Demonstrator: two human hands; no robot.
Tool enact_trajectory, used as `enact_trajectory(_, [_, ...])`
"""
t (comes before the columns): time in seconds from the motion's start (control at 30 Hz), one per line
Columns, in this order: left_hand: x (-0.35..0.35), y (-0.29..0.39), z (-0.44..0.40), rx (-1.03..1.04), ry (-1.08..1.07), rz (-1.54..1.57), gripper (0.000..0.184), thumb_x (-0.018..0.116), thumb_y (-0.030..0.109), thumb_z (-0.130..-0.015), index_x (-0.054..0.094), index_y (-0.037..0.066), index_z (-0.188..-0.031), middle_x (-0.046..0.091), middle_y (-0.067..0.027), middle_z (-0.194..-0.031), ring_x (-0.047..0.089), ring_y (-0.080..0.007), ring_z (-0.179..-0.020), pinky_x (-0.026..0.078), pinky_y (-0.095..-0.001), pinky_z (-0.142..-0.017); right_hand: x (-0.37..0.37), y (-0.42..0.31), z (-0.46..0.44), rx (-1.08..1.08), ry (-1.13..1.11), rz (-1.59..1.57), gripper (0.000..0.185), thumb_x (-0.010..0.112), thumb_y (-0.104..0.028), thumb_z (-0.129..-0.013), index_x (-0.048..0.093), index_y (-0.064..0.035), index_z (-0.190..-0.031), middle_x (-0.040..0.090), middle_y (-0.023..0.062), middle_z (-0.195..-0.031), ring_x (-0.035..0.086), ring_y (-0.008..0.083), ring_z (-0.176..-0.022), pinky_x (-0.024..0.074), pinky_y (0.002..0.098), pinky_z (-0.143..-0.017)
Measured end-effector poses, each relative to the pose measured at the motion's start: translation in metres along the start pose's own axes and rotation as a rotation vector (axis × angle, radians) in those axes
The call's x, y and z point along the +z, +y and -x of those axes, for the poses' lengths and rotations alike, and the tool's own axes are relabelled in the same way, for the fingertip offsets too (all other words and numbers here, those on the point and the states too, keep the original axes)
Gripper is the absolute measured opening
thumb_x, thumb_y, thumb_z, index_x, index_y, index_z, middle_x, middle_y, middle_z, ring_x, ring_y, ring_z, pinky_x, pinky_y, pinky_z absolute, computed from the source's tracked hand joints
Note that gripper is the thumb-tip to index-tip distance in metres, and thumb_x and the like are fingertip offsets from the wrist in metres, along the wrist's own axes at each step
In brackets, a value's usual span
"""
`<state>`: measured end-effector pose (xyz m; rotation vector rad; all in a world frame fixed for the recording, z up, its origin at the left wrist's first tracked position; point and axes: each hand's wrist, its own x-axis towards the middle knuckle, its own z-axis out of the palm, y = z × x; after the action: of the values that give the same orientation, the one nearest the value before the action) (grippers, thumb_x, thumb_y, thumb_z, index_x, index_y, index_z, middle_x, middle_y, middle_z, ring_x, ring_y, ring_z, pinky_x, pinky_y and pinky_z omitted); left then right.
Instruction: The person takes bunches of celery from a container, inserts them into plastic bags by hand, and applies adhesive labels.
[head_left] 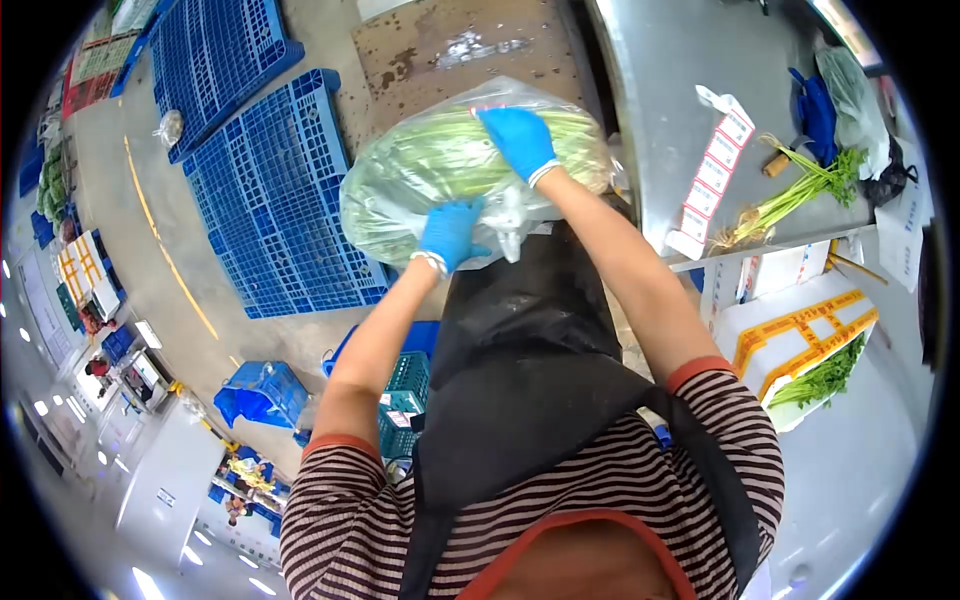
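A large clear plastic bag [400, 170] full of long green stalks lies in front of my body, at the edge of a wet brown surface [460, 45]. My left hand [454, 234], in a blue glove, rests on the near left side of the bag, thumb apart from the fingers. On the upper right part of the bag lies my right hand [519, 140], also gloved in blue; its fingertips point left near a small red and white thing too small to make out. Twisted plastic hangs between the two hands.
A metal table [670, 130] at the right holds a label strip [718, 172], loose green stalks [800, 195] and a blue cloth [815, 118]. Below it is a white foam box [790, 335] with greens. Blue pallets [275, 200] and a blue crate [265, 392] stand on the left floor.
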<state>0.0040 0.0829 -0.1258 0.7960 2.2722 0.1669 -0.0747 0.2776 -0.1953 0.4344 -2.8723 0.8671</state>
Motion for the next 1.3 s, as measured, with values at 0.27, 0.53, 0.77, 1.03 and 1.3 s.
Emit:
enact_trajectory(0.27, [0.075, -0.030, 0.011, -0.082, 0.249, -0.109, 0.036, 0.061, 0.012, -0.080, 0.058, 0.010, -0.115, 0.064, -0.0094, -0.092, 0.063, -0.0244, -0.083, 0.051, -0.0364, -0.066, 0.034, -0.074, 0.076, -0.070, -0.452, 0.065, 0.055, 0.055, -0.005, -0.080, 0.046, -0.0023, -0.135, 0.046, 0.0188, -0.135, 0.041, 0.0390, -0.129, 0.0336, 0.0460, -0.108])
enact_trajectory(0.53, [0.114, -0.050, 0.017, -0.072, 0.507, 0.319, 0.011, 0.057, 0.014, -0.080, 0.066, 0.010, -0.085, 0.065, -0.0161, -0.085, 0.064, -0.0355, -0.078, 0.051, -0.0472, -0.071, 0.067, -0.022, 0.038, 0.008, -0.562, 0.191, 0.095, 0.063, -0.055, -0.080, 0.019, -0.0140, -0.153, 0.021, 0.0121, -0.157, 0.021, 0.0312, -0.145, 0.0152, 0.0515, -0.115])
enact_trajectory(0.77, [0.048, -0.038, 0.094, -0.252, 0.585, 0.680, 0.026, 0.058, 0.011, -0.077, 0.068, 0.007, -0.100, 0.066, -0.0171, -0.098, 0.063, -0.0366, -0.093, 0.051, -0.0435, -0.083, 0.005, 0.012, 0.057, 0.310, -0.627, 0.129, 0.086, 0.058, -0.052, -0.088, 0.017, -0.0146, -0.153, 0.035, 0.0168, -0.150, 0.037, 0.0352, -0.136, 0.0242, 0.0497, -0.112])
enact_trajectory(1.03, [0.053, -0.176, 0.291, -0.310, 0.951, 0.780, 0.023, 0.055, 0.007, -0.080, 0.070, 0.010, -0.096, 0.065, -0.0138, -0.092, 0.060, -0.0346, -0.088, 0.047, -0.0424, -0.082, 0.003, -0.077, 0.014, 0.470, -0.294, -0.083, 0.065, 0.057, -0.030, -0.096, 0.025, -0.0196, -0.151, 0.060, 0.0191, -0.126, 0.061, 0.0293, -0.109, 0.0469, 0.0387, -0.091])
enact_trajectory(1.3, [0.181, -0.456, 0.486, -0.676, 0.731, 0.800, 0.023, 0.061, 0.000, -0.080, 0.071, 0.007, -0.100, 0.068, -0.0136, -0.096, 0.065, -0.0302, -0.093, 0.050, -0.0361, -0.083, 0.116, -0.277, 0.064, 0.518, -0.617, -0.250, 0.053, 0.063, -0.027, -0.093, 0.046, -0.0119, -0.141, 0.067, 0.0151, -0.112, 0.064, 0.0225, -0.099, 0.0480, 0.0344, -0.090])
